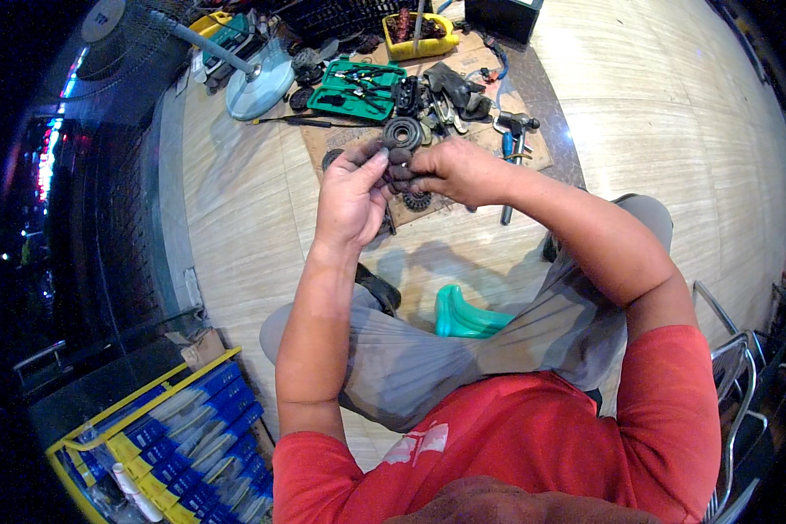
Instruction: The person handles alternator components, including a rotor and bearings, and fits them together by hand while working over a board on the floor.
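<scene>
My left hand (355, 194) and my right hand (459, 171) meet in front of me, fingers curled, over a piece of cardboard. Between their fingertips is a small dark, greasy-looking part (399, 173); the fingers cover much of it and its kind does not show. Just beyond lies a dark ring-shaped bearing (403, 133). A dark toothed gear (417, 201) rests below the fingers on the cardboard (345, 140). The fingertips look blackened.
Beyond are a green tool case (355, 89) with pliers, a yellow container (419, 44) of dark parts, black gloves (459, 90) and a hammer (519, 121). A fan (258, 83) stands far left. A green plastic stool (465, 316) is below me, a yellow-blue rack (179, 437) at left.
</scene>
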`<state>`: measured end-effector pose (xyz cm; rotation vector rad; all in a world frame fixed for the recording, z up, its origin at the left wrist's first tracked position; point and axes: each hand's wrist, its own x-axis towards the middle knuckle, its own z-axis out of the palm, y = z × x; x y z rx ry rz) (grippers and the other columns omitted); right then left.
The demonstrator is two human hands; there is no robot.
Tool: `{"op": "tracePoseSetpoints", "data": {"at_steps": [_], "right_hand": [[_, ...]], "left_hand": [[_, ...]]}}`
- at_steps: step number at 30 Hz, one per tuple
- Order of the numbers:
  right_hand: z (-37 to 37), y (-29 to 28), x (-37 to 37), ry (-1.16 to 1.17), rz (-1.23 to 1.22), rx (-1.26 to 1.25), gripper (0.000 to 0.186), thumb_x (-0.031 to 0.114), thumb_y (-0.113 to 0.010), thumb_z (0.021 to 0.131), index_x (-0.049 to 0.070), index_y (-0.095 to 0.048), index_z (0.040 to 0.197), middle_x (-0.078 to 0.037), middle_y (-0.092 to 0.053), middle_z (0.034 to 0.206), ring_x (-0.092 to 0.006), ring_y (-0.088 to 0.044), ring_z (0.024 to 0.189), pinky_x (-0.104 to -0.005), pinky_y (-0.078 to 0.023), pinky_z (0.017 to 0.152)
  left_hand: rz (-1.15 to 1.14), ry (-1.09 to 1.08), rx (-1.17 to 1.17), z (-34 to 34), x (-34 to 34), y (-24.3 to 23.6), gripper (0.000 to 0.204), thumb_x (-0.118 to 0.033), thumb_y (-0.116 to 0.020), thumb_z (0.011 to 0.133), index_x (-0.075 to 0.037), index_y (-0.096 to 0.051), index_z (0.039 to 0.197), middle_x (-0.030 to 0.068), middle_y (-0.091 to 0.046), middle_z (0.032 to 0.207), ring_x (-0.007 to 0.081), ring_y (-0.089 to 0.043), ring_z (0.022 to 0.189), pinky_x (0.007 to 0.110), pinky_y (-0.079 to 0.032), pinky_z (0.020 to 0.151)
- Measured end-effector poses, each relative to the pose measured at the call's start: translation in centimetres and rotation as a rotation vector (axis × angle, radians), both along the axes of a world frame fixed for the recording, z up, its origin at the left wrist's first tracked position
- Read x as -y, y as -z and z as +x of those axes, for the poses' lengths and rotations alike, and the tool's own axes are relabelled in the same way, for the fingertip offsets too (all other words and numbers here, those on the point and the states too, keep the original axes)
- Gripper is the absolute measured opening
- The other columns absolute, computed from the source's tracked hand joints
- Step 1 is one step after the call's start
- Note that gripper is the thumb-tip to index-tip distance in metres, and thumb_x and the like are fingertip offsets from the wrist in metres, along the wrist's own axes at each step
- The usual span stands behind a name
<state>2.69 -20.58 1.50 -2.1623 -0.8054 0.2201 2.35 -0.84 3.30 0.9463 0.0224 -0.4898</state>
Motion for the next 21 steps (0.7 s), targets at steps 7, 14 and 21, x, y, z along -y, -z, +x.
{"op": "tracePoseSetpoints", "data": {"at_steps": [7,14,21], "right_hand": [[1.4,-1.0,2.2,-0.037,-0.177,0.142,0.017,0.023,-0.065,0.082,0.008,-0.062,0.086,-0.016,-0.063,0.077,-0.0386,-0.061,0.077,-0.0479,-0.047,0.065],[1.6,-1.6,2.7,0.061,-0.237,0.213,0.015,0.02,-0.064,0.081,0.007,-0.063,0.087,-0.013,-0.064,0.081,-0.0366,-0.062,0.08,-0.0461,-0.048,0.067],[1.0,-1.3,1.8,0.113,-0.254,0.248,0.015,0.019,-0.064,0.082,0.004,-0.062,0.086,-0.014,-0.064,0.084,-0.0368,-0.062,0.082,-0.0464,-0.049,0.068]], "left_hand": [[0.258,0.212,-0.047,-0.7,0.6,-0.5,0.021,-0.001,-0.052,0.092,0.006,-0.06,0.11,0.0156,-0.068,0.099,0.0223,-0.068,0.085,0.034,-0.057,0.075],[0.711,0.285,0.119,-1.6,1.8,-1.2,0.023,-0.001,-0.058,0.088,0.008,-0.062,0.109,0.0108,-0.068,0.095,0.0153,-0.064,0.083,0.028,-0.052,0.076],[1.073,0.287,0.391,-1.5,2.0,0.2,0.022,-0.003,-0.061,0.087,0.008,-0.065,0.105,0.0085,-0.069,0.09,0.0124,-0.062,0.082,0.028,-0.05,0.077]]}}
